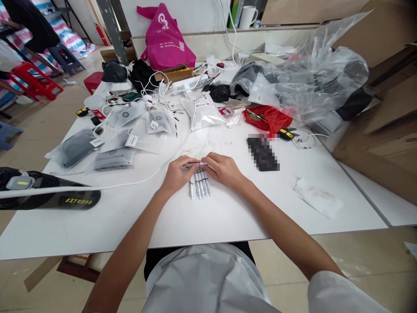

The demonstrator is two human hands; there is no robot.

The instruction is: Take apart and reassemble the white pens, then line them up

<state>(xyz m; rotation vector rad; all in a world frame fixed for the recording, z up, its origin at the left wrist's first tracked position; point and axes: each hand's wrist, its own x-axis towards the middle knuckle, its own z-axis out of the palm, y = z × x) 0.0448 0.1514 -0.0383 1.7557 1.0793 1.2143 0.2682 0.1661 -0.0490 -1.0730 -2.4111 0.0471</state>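
Both my hands meet over the middle of the white table (228, 208). My left hand (177, 173) and my right hand (223, 168) pinch the two ends of one thin white pen (194, 164), held crosswise between the fingertips. Just below it, several white pens (200, 184) lie side by side on the table, pointing toward me. Both hands have their fingers closed in a pinch.
A dark flat object (263, 152) lies right of my hands, a white packet (317, 198) farther right. Grey pouches (114, 158), white cables and a power strip (187, 83) crowd the far left. Clear plastic bags (309, 78), a red bag (272, 118) and a pink bag (166, 41) stand behind. A black device (45, 195) rests at the left edge.
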